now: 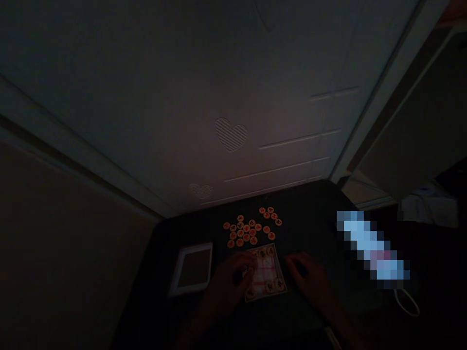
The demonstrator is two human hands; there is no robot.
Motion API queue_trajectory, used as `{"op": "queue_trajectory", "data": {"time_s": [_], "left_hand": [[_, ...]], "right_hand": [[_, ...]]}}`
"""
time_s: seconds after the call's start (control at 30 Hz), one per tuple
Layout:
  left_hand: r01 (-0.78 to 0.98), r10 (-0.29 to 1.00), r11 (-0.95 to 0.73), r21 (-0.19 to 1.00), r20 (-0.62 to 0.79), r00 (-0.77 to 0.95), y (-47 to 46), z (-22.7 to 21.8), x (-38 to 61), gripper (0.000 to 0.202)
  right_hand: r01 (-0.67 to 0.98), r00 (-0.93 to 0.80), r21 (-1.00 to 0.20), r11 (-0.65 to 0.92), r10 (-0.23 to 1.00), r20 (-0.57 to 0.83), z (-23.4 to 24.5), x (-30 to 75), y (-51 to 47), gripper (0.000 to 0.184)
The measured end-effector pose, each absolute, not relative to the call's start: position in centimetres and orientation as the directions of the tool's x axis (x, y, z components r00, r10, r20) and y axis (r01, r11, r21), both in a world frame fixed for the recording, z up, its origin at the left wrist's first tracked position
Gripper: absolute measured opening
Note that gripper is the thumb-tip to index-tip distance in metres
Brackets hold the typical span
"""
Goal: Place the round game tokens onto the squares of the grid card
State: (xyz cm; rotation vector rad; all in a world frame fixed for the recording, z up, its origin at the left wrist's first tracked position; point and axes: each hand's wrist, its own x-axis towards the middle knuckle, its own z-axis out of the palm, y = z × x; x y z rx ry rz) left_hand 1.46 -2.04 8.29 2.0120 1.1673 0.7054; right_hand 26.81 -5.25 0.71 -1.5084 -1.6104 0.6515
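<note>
A small Chinese chess board (263, 270) with a white and pink face lies on the dark table in dim light. Several round pieces stand on it, among them a chess piece (270, 251) at the far edge and another chess piece (279, 284) near the close right corner. Over the board's left side, my left hand (233, 274) has its fingers curled toward the thumb; whatever may be between the fingertips is hidden. My right hand (308, 274) rests just right of the board, loosely closed, with no object visible in it.
Beyond the board, loose Chinese chess pieces (246, 228) lie in a cluster. An open pale-rimmed box (193, 266) sits left. A blurred-out bright object (372, 245) is at the right, with a white loop below it. A panel with heart reliefs (231, 135) rises behind the table.
</note>
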Motion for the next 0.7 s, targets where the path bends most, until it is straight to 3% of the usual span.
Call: {"op": "queue_trajectory", "data": {"time_s": [0.23, 0.4, 0.7], "left_hand": [[0.571, 0.796, -0.442, 0.692, 0.008, 0.606, -2.7, 8.6, 2.1, 0.023], [0.636, 0.795, -0.418, 0.649, -0.078, 0.602, -2.6, 8.6, 2.5, 0.02], [0.654, 0.754, -0.489, 0.578, -0.097, 0.65, -2.1, 7.8, 3.1, 0.019]], "right_hand": [[0.546, 0.046, -0.825, 0.146, 0.978, 0.203, 0.6, 26.8, -5.2, 0.025], [0.539, 0.036, -0.828, 0.157, 0.977, 0.209, 0.6, 26.9, -5.2, 0.028], [0.534, 0.051, -0.832, 0.15, 0.977, 0.209, 0.5, 27.0, -5.2, 0.023]]}}
